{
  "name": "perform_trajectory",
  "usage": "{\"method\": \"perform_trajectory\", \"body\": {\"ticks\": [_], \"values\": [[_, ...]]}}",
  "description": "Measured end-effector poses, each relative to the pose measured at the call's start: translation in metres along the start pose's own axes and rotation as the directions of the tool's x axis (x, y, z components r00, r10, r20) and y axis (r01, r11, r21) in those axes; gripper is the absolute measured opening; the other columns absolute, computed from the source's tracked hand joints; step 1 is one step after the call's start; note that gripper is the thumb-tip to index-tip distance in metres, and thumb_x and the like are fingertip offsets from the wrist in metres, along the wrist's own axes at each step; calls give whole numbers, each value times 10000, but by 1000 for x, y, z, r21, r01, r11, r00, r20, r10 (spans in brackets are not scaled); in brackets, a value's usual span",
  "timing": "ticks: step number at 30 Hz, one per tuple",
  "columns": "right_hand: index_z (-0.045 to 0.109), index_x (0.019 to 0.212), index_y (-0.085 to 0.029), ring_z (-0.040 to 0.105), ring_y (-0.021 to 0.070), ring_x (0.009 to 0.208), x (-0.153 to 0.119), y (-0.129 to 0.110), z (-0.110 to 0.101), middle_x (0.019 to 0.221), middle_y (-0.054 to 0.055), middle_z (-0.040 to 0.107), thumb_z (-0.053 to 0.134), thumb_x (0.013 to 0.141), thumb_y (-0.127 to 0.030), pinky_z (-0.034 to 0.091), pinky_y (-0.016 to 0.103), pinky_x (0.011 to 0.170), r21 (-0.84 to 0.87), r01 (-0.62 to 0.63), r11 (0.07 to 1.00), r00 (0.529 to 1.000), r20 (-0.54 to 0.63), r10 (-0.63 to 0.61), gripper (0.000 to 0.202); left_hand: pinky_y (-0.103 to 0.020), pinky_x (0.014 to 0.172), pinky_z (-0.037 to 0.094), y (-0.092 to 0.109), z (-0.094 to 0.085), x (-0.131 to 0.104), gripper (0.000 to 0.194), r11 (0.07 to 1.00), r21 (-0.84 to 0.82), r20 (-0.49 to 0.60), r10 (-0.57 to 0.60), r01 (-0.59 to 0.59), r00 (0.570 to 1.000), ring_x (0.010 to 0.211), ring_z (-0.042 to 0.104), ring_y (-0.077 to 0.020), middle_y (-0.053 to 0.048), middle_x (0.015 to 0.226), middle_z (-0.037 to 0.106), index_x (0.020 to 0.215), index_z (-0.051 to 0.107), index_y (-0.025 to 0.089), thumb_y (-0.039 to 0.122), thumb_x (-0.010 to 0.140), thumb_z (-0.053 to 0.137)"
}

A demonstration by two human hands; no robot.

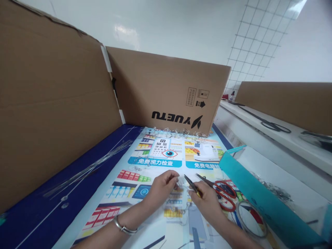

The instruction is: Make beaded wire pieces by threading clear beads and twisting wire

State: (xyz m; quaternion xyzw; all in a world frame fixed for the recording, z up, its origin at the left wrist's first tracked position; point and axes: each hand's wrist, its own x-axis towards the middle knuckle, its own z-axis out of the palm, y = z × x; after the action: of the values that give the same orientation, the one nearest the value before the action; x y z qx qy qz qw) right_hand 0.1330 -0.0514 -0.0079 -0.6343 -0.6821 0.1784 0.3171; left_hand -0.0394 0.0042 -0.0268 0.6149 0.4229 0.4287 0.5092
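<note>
My left hand (166,183), with a silver bangle on its wrist, is closed in a pinch on a thin, pale wire (183,187) that is hard to make out. My right hand (207,200) grips a pair of pliers (192,184) with dark pointed jaws and a bit of yellow on the handle. The jaws point toward the left hand, close to the wire; whether they touch it I cannot tell. Just right of the right hand lie red-handled scissors (225,195), partly hidden by it. Below them rests a round coil (240,216) that looks like wire.
A printed sheet (155,173) covers the table. Bent wire pieces (178,133) line the foot of the cardboard wall (166,86). Long straight wires (95,166) lie at left. At right, a teal box (261,197) holds tangled metal pieces (276,192), beside a white ledge (259,114).
</note>
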Motion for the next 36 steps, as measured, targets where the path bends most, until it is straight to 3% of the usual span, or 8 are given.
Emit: {"method": "perform_trajectory", "body": {"ticks": [5,9,13,17,21,32,36], "values": [[537,680,-178,490,130,644,0,1,0,668,1,541,423,824,-284,367,227,597,12,24,1000,999,-34,-24,212,-213,533,446,0,-1,-1,127,999,28,53,-34,32,998,561,598,-127,29,593,577,777,551,175,292,766,502],[531,690,-180,485,131,647,1,1,0,672,0,532,419,829,-301,368,232,601,17,32,999,999,-22,-32,215,-217,544,429,-3,-2,-1,98,993,121,67,4,-12,998,590,585,-130,24,617,572,769,542,178,250,773,476],[517,689,-183,487,128,661,0,-1,-1,679,-5,519,433,824,-289,370,230,618,51,47,998,999,-12,-47,191,-230,606,415,2,-4,-2,90,947,279,41,155,-160,987,653,541,-129,7,694,574,756,546,183,199,781,461],[508,696,-185,490,128,678,0,0,0,699,-5,517,436,822,-269,366,228,629,82,66,994,998,-6,-65,168,-259,710,402,13,-5,-5,116,864,389,71,319,-320,945,760,515,-144,-12,774,559,748,536,185,170,806,436],[495,674,-186,475,124,653,1,4,3,670,-13,493,452,816,-277,356,226,609,102,84,991,996,-2,-84,174,-293,769,383,15,-6,-6,111,795,464,92,395,-391,914,815,493,-161,-18,798,554,764,521,187,150,815,430],[479,664,-188,410,109,581,5,9,3,604,-35,462,457,821,-355,320,214,531,191,-21,981,998,-53,32,231,-309,765,389,8,-8,-3,118,751,520,113,412,-407,904,803,486,-168,-18,786,537,754,489,188,80,753,441],[468,653,-189,386,102,553,7,9,3,580,-43,440,465,813,-365,309,208,508,210,-52,976,998,-16,57,238,-320,786,384,9,-8,-3,122,718,518,163,451,-465,878,843,478,-175,-31,828,540,784,497,184,76,759,445]]}}
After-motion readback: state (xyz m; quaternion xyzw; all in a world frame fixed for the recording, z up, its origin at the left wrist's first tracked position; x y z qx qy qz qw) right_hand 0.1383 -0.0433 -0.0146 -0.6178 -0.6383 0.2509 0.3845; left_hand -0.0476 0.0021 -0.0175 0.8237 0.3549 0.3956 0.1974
